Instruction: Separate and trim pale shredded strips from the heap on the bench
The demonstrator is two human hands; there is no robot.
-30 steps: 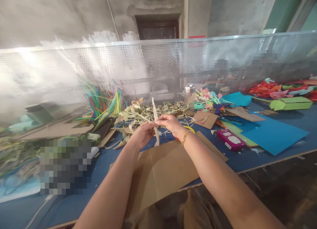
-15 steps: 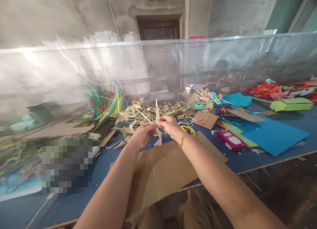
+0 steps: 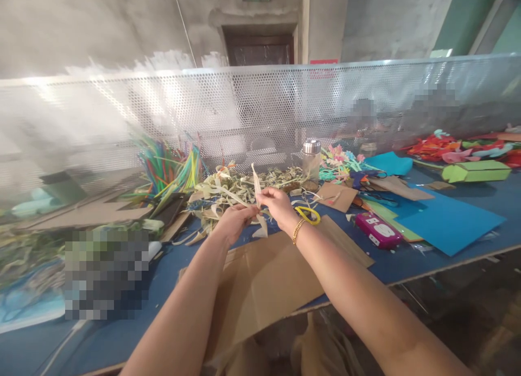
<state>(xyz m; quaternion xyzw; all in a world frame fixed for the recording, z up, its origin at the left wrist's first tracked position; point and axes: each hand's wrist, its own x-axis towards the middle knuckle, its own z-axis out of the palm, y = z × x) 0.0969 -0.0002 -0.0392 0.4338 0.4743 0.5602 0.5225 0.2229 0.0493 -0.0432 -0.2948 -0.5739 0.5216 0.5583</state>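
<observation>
Over the far edge of a brown cardboard sheet (image 3: 268, 286), my two hands meet at a pale, cream-coloured leaf-like strip (image 3: 256, 179). Its pointed end stands up above the fingers, and a shorter end hangs below them. My right hand (image 3: 277, 204), below a gold bracelet (image 3: 298, 231), pinches the strip between thumb and fingers. Closed at the strip's lower part, my left hand (image 3: 239, 222) touches the right fingertips. A thin pale band (image 3: 233, 196) runs from the left fingers toward a heap of similar curled strips (image 3: 220, 183). The exact join is hidden by the fingers.
Yellow-handled scissors (image 3: 308, 214) lie right of my hands, near a purple box (image 3: 377, 229) and blue sheets (image 3: 451, 224). A clear bottle (image 3: 311, 159) stands behind. Coloured stems (image 3: 166, 164) are at back left. A perforated metal screen (image 3: 163, 102) borders the blue table.
The upright end of the strip now leans further left, and its hanging end has swung slightly right. Both hands stay closed together in nearly the same place.
</observation>
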